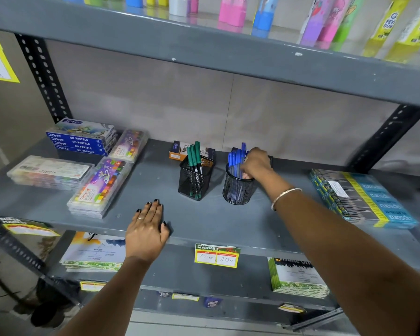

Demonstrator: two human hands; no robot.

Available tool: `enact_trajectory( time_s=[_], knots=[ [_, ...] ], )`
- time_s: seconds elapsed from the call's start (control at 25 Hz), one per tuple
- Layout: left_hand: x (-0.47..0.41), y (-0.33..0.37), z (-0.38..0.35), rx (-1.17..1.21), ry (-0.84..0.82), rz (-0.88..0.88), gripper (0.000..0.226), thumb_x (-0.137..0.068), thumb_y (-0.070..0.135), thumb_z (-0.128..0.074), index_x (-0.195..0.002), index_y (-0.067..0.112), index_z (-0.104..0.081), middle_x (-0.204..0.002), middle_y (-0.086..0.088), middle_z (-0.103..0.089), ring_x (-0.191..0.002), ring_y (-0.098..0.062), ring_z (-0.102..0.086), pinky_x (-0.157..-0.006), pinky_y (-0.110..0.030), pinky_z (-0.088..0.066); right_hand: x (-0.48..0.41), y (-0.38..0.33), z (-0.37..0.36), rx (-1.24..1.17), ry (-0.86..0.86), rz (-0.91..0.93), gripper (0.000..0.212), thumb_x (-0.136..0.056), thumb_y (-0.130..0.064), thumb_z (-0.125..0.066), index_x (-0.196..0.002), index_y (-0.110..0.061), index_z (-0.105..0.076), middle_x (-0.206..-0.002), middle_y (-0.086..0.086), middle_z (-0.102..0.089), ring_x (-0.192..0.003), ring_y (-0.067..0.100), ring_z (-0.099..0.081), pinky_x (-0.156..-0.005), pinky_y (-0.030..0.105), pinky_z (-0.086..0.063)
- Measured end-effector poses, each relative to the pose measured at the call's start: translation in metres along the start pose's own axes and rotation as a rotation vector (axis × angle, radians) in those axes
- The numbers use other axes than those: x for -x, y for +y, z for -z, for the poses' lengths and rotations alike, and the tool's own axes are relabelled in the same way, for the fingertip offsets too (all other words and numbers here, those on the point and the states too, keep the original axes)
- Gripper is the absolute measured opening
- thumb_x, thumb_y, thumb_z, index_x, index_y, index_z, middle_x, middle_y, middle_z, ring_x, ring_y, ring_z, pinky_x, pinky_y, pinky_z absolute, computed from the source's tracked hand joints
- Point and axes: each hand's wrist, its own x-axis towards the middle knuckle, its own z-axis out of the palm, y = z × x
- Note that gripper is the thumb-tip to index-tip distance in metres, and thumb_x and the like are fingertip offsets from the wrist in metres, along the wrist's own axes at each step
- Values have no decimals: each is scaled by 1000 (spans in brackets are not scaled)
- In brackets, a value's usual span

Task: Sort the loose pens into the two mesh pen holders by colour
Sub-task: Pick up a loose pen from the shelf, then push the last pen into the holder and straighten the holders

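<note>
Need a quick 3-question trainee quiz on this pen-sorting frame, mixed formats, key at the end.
1. True or false: the green pens stand in the square mesh holder.
2. Which hand is at the round mesh holder with the blue pens? A) left B) right C) neither
3. Fill in: the left hand lies flat on the front edge of the grey ____.

Key:
1. True.
2. B: the right hand is at its rim; whether it grips a pen cannot be told.
3. shelf.
</note>
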Motion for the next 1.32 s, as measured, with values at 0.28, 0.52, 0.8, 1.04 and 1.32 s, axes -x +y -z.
enact_trajectory(
  time_s=[0.28,0.52,0.8,1.04,1.32],
  knots=[
    [0,-2,-1,4,-22,-14,59,-77,29,-29,-115,-4,-60,-121,-21,-60,-110,-35,-56,-95,-48,-39,3,-6,0,198,-35,34,28,-85,5,-61,-112,2,-58,-121,19,-62,-113,32,-62,-90,33,-50],
    [3,-2,1,37,16,-13,56,-84,34,-33,-120,-1,-57,-124,-19,-58,-114,-33,-54,-98,-45,-37,23,10,8,-143,285,109,17,-90,-11,-56,-99,1,-64,-98,20,-70,-93,34,-69,-74,33,-54],
    [-43,68,15,648,96,361,96,-76,33,-73,-146,10,-11,-148,-10,-31,-127,-31,-39,-93,-45,-39,66,57,-70,-605,332,-32,96,-67,-32,-82,-143,-3,-31,-142,17,-39,-137,32,-32,-112,41,-29],
    [-81,88,-20,759,123,340,108,-65,22,-83,-144,6,-11,-145,-15,-33,-130,-30,-32,-102,-40,-30,46,56,-89,-576,200,-63,105,-58,-28,-88,-142,-6,-28,-141,13,-46,-129,31,-48,-107,39,-42],
    [-77,94,-22,679,217,365,73,-65,17,-82,-120,0,-38,-118,-19,-50,-111,-35,-46,-86,-43,-42,52,57,-81,-490,146,-77,81,-64,-34,-84,-125,-8,-39,-133,8,-56,-120,32,-56,-97,37,-47]
  ],
)
